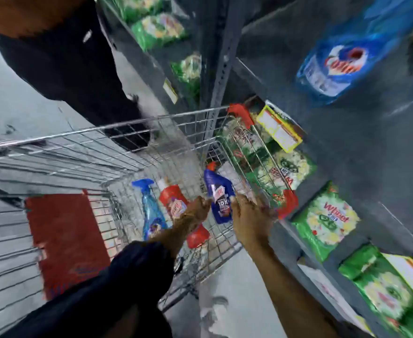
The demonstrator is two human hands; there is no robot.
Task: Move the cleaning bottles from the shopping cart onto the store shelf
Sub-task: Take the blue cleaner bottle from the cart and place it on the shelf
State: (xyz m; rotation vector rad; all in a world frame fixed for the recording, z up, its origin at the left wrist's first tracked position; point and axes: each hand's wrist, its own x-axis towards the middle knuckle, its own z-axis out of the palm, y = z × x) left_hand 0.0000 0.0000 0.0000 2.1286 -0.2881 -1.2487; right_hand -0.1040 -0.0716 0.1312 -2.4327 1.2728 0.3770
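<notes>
A dark blue cleaning bottle with an orange cap sits in the wire shopping cart, near its right wall. My left hand touches the bottle's left side and my right hand its right side; both seem closed around it, though the picture is blurred. A red bottle lies just left, partly under my left forearm. Further left lies a light blue spray bottle. The grey store shelf runs along the right.
Green detergent bags and a blue bag fill the shelves on the right. A red child-seat flap lies in the cart on the left. Another person in dark clothes stands beyond the cart's far end.
</notes>
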